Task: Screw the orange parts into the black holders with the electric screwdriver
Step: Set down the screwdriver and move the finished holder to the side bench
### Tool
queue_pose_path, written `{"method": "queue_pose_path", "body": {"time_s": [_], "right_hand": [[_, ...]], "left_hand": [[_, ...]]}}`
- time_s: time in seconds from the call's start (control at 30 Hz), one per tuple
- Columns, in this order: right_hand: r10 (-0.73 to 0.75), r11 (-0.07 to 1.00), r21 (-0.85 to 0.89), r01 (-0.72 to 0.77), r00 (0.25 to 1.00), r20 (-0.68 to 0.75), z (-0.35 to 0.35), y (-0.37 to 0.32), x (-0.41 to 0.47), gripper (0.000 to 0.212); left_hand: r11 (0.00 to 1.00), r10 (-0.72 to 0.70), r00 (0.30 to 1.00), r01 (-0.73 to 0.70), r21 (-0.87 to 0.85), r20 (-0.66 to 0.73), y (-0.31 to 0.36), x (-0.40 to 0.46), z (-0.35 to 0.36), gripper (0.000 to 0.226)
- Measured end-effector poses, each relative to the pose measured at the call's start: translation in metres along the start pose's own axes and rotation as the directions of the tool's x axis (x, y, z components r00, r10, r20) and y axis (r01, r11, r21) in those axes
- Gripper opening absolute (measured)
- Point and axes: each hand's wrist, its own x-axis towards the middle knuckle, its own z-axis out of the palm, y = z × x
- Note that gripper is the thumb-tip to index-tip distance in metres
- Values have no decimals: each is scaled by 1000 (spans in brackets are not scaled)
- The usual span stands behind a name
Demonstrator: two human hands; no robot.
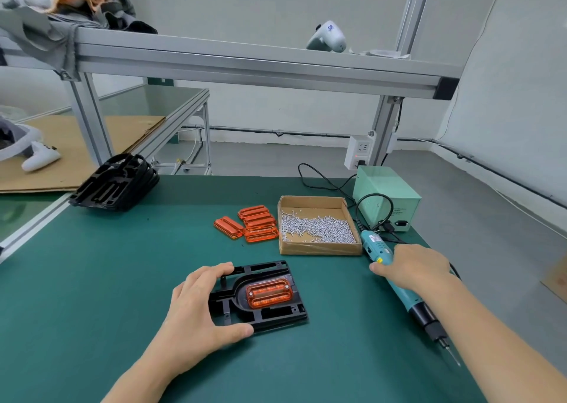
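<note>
**Holder under your left hand, screwdriver under your right**

The flat black plastic holder (pixel 259 295) lay on the green table (pixel 92 280) just in front of you, with a translucent orange oblong part (pixel 269 292) seated in its rounded recess. Two small silver screw heads showed at the part's left and right ends. Your left hand (pixel 199 304) gripped the holder's left edge: your fingers (pixel 214 269) curled over its far corner while your thumb pressed against its near edge.

To the right, the teal electric screwdriver (pixel 402 289) lay on the table, its black nose and thin bit pointing toward you and its black cable running back to the pale green metal power box (pixel 386 197) at the table's far right corner. Your right hand (pixel 414 267) rested over the middle of the screwdriver's body with the fingers bent down round it; I could not tell whether the grip had fully closed.

Beyond the holder, a loose pile of spare orange parts (pixel 251 223) sat just beside a shallow cardboard tray (pixel 319 250) holding many small silver screws (pixel 322 227). Farther left, near the table's far edge, a leaning stack of empty black holders (pixel 115 183) stood well apart from the rest.
</note>
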Motion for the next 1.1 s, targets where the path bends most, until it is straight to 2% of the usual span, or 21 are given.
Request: {"method": "queue_pose_path", "body": {"time_s": [0.23,0.4,0.5,0.57,0.63,0.73,0.83,0.93,1.0,1.1], "right_hand": [[-31,998,46,32,999,-25,-3,-1,-3,44],[-28,994,103,28,1000,-6,-3,3,-3,52],[-46,989,137,60,994,-97,-5,-2,-8,52],[-102,973,186,139,975,-196,-10,-11,-15,49],[-195,938,220,267,934,-299,-16,-25,-23,47],[-387,823,240,515,818,-426,-22,-47,-36,42],[-630,644,197,739,659,-412,-21,-72,-49,50],[-797,510,64,858,500,-338,-12,-100,-55,56],[-832,486,34,873,474,-287,-6,-118,-54,59],[-844,493,24,870,485,-228,-1,-135,-45,59]], "left_hand": [[1000,-3,1000,3,4,2,2,0,-1,91],[1000,-2,1000,2,15,4,4,-3,-3,89],[1000,3,1000,-3,26,4,6,-3,-4,90],[1000,-2,1000,2,31,12,7,-2,-5,90],[999,-9,1000,9,33,17,8,-2,-6,90],[999,-9,1000,8,37,21,10,-3,-8,91],[998,-12,999,11,65,30,13,-4,-9,94],[995,-30,999,26,92,39,13,-3,-10,105],[994,-36,999,31,108,39,13,-2,-10,111],[991,-55,997,47,126,62,12,0,-10,116]]}}
